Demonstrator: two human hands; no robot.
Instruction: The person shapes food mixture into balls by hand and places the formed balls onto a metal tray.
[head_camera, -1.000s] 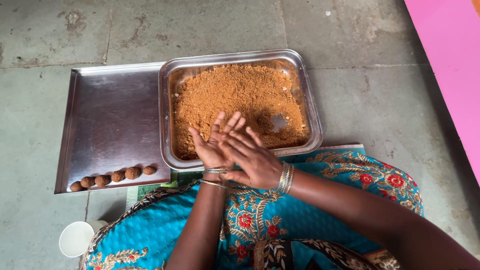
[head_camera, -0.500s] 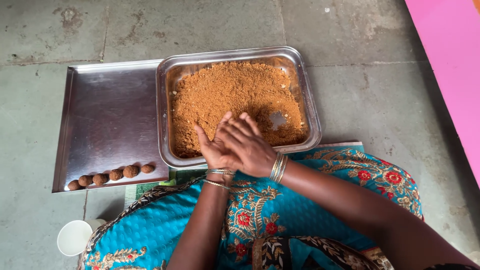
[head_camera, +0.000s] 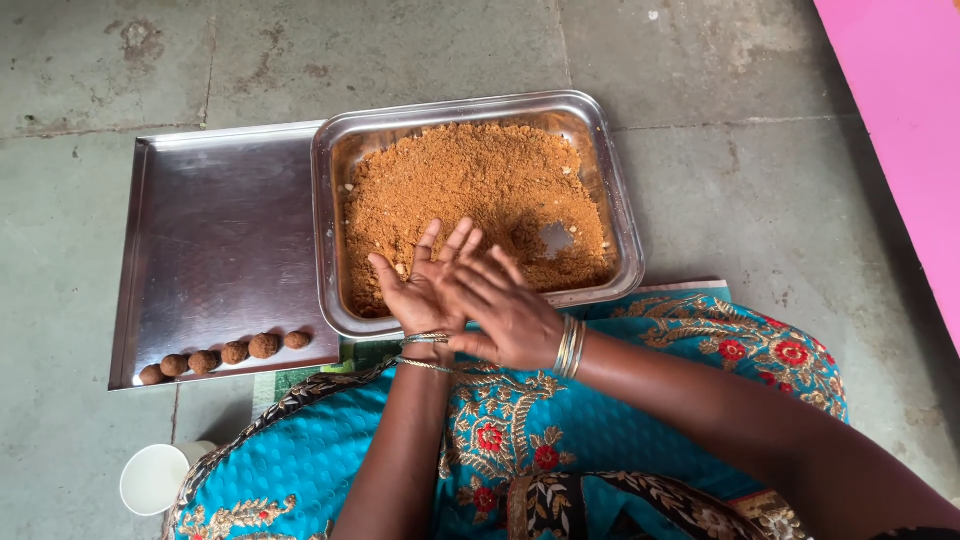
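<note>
Nearest the camera, a lap in blue cloth (head_camera: 600, 430) with gold and red flowers fills the lower frame, and a white cup (head_camera: 155, 478) stands on the floor (head_camera: 750, 150) at its left edge. Above the lap the two hands meet palm to palm over the near rim of the pan (head_camera: 625, 240): the left hand (head_camera: 420, 290) lies underneath, palm up with fingers spread and pointing away, and the right hand (head_camera: 505, 310) is laid flat across it, fingers angled to the far left. Whatever is pressed between the palms is hidden. Bangles ring both wrists. The hands cover the pan's near-left corner. The pan is a deep steel rectangle, long axis left to right, holding a bed of brown crumbly mix (head_camera: 480, 190), with a bare patch of metal near its right side. To the left, tucked slightly under the pan's edge, lies a flat steel tray (head_camera: 220, 230), mostly bare; five small brown balls (head_camera: 225, 355) sit in a row along its near edge, the row running left to right. Beyond is grey stone floor, and a pink surface (head_camera: 900, 120) at far right.
</note>
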